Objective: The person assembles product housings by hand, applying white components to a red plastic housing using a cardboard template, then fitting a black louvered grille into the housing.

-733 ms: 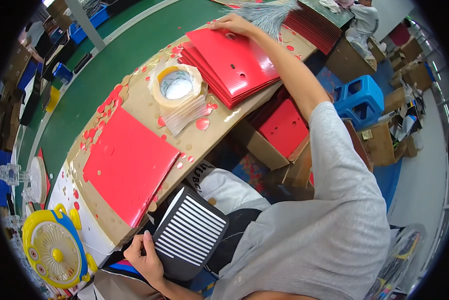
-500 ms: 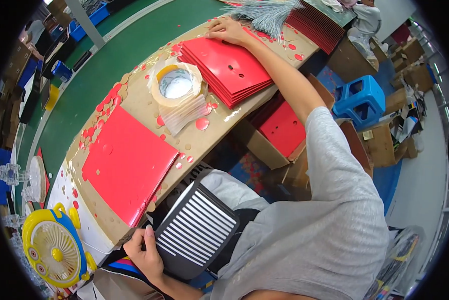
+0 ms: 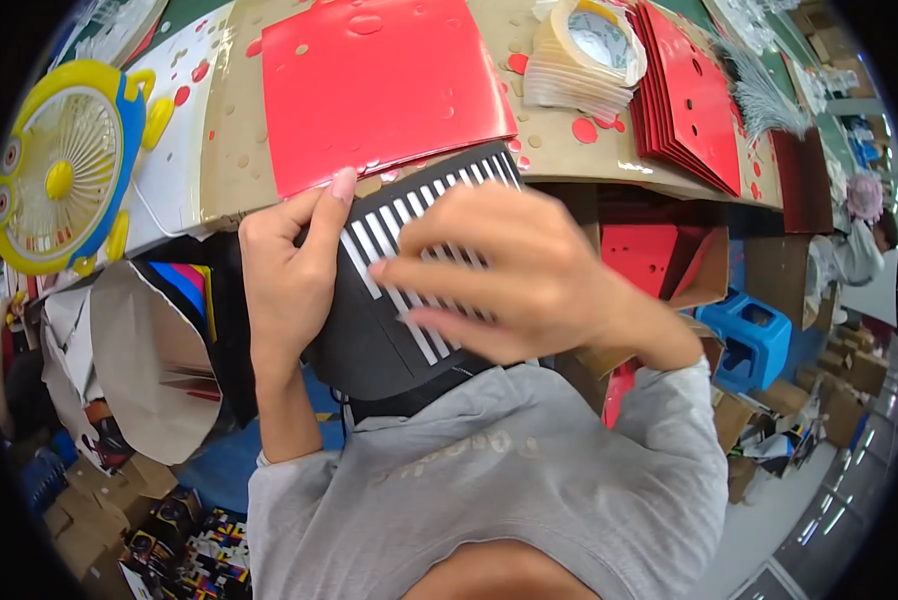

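A black board (image 3: pixel 364 345) with a row of white strips (image 3: pixel 365 262) across it lies tilted over my lap, against the table edge. My left hand (image 3: pixel 291 262) grips its left side, thumb on top. Above the strips is my right hand (image 3: pixel 514 270), blurred by motion, its fingertips at the left strips; whether it holds one cannot be made out. On the table just beyond the board lies a large red glossy sheet (image 3: pixel 379 95). To the right of that sheet stand a wide roll of tape (image 3: pixel 601 45) and a stack of red pieces with punched holes (image 3: pixel 691 110).
At left on the table stands a yellow and blue fan (image 3: pixel 61 180), with a paper bag (image 3: pixel 154 370) below. An open carton with red pieces (image 3: pixel 634 255) and a blue stool (image 3: pixel 747 340) are at right. Red and tan discs litter the brown tabletop (image 3: pixel 231 115).
My right hand has come back from the stack of red pieces to the striped board. My left hand still grips the board. The view has turned, bringing the board towards the middle.
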